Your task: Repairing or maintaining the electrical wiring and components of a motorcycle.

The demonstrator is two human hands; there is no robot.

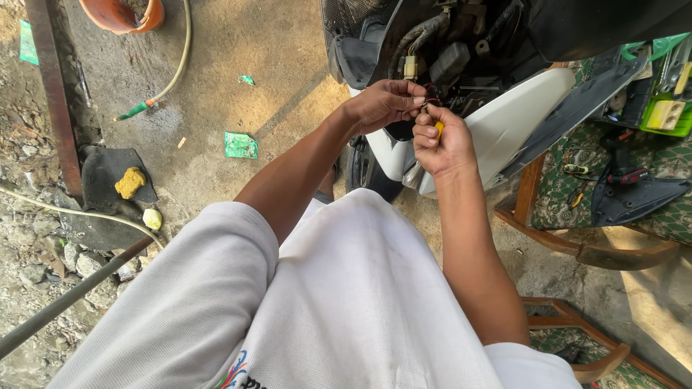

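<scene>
A scooter [504,122] with white body panels stands in front of me, its front cover off and black wiring and connectors [447,61] exposed. My left hand [382,104] pinches thin red and black wires [429,101] at the opening. My right hand [441,144] is closed around a yellow-handled tool [439,130], its tip touching the wires between my fingers. Both forearms reach forward over my white shirt.
A green patterned wooden chair [577,238] at right carries a black scooter panel [634,194] and small tools. An orange pot [122,14], a hose [173,72], green wrappers [240,145] and a yellow sponge [130,181] lie on the concrete at left. A metal bar [65,302] crosses low left.
</scene>
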